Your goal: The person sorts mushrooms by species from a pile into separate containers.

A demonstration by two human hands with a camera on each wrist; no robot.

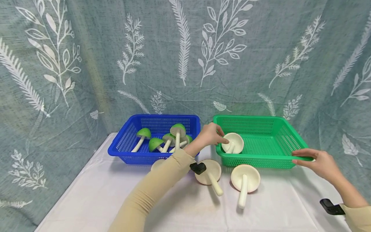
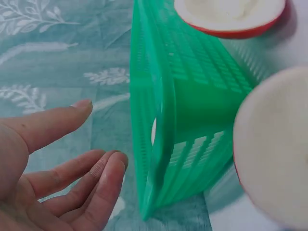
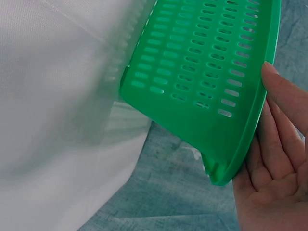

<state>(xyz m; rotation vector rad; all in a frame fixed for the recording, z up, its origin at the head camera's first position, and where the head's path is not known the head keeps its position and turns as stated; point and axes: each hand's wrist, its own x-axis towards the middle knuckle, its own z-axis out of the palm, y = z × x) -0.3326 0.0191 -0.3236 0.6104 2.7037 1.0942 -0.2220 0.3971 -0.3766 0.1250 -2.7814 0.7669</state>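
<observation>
My left hand (image 1: 211, 134) is over the left end of the green basket (image 1: 261, 162), its thumb and fingers apart. Below its fingertips a toy mushroom (image 1: 237, 141) lies in that basket, pale underside up. In the left wrist view the left hand (image 2: 62, 168) holds nothing, near the basket rim (image 2: 166, 115). At the basket's front right corner, my right hand (image 1: 318, 161) grips the rim; the right wrist view shows the thumb (image 3: 279, 86) on the rim and the fingers behind it. Two toy mushrooms (image 1: 208, 174) (image 1: 245, 178) lie stem up in front, with red cap edges.
Left of the green basket stands a blue basket (image 1: 150, 158) with several green-capped toy mushrooms (image 1: 156, 144). Another pale mushroom (image 1: 157, 164) is partly hidden by the left sleeve. A white cloth (image 1: 95, 187) covers the table, and a leaf-patterned curtain (image 1: 162, 58) hangs behind.
</observation>
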